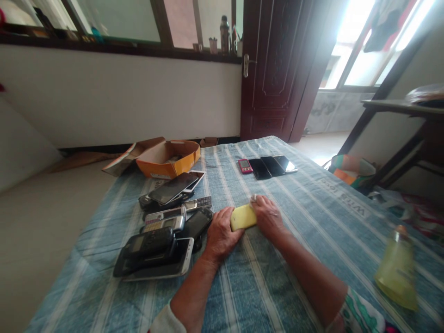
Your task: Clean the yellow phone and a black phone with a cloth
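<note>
A yellow phone [243,217] lies between both my hands on the blue striped cloth [277,277]. My left hand [220,236] grips its left end with curled fingers. Over its right end my right hand [267,217] is closed, with a small white cloth or wipe [253,198] showing at the fingertips. Just left of my left hand is a pile of old phones [166,231]. A row of phones [268,166], one pink and three dark, lies farther back on the cloth.
An orange cardboard box [168,159] stands open at the far left of the table. A yellowish plastic bottle [397,270] stands at the right edge. Behind are a dark wooden door [274,69], a white wall and a dark table [409,125] at right.
</note>
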Motion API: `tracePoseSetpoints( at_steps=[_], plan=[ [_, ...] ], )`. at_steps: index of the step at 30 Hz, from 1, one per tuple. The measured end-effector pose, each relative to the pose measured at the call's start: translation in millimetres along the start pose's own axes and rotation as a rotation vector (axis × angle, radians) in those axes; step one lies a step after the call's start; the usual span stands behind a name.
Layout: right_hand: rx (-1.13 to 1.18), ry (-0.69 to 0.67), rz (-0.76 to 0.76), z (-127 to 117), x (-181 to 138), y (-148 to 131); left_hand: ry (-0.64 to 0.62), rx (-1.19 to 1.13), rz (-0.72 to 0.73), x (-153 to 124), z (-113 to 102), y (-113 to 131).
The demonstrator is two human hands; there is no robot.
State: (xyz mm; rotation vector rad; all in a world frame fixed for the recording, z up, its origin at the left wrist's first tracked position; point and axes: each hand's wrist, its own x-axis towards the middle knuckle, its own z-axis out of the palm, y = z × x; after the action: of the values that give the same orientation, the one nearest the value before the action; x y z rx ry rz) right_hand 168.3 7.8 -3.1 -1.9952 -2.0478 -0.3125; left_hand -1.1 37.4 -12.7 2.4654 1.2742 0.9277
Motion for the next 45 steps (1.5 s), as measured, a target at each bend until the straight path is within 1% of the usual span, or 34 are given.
tracePoseSetpoints(
  at_steps=[2,4,7,9,11,15,17,19,21,24,28,31,33,36,38,40,43,45],
  plan=[
    [0.007,-0.037,0.082,-3,-3,12,-0.008,0.002,-0.003,0,0,0],
    [0.004,-0.067,0.125,-6,-14,19,-0.011,0.000,-0.003,1,-1,-1],
    [-0.019,-0.103,0.133,-10,-35,16,-0.008,-0.001,-0.006,1,-1,-1],
    [-0.028,-0.119,0.135,-11,-41,11,-0.012,-0.003,-0.009,0,-1,-1],
    [-0.028,-0.134,0.147,-10,-35,8,-0.015,-0.009,-0.004,0,-2,0],
    [-0.015,-0.167,0.152,-8,-5,13,-0.009,-0.011,0.000,0,-1,0],
    [-0.016,-0.188,0.148,-9,3,15,-0.005,-0.010,0.001,0,-1,1],
    [-0.027,-0.204,0.145,-10,-1,14,-0.002,-0.013,-0.001,0,-1,1],
    [-0.041,-0.210,0.142,-11,-11,11,-0.004,-0.014,-0.011,0,-1,2],
    [-0.050,-0.192,0.139,-12,-23,10,-0.019,-0.017,-0.037,-1,-2,3],
    [-0.044,-0.144,0.139,-6,-14,11,-0.037,-0.026,-0.066,-1,-4,6],
    [-0.034,-0.059,0.089,0,-12,6,-0.034,-0.034,-0.052,-2,-3,6],
    [-0.022,0.006,0.010,4,-19,-5,-0.033,-0.038,-0.042,-2,-2,5],
    [0.034,0.067,-0.142,5,-28,-28,-0.037,-0.052,-0.050,-2,1,2],
    [0.108,0.054,-0.228,3,-25,-43,-0.037,-0.077,-0.055,-1,2,-2],
    [0.162,0.040,-0.261,1,-15,-53,-0.057,-0.121,-0.047,0,1,-8],
    [0.184,0.015,-0.272,-2,-5,-58,-0.094,-0.178,-0.026,1,0,-14],
    [0.182,0.008,-0.276,-4,-10,-56,-0.097,-0.173,-0.025,1,-1,-14]
  ],
)
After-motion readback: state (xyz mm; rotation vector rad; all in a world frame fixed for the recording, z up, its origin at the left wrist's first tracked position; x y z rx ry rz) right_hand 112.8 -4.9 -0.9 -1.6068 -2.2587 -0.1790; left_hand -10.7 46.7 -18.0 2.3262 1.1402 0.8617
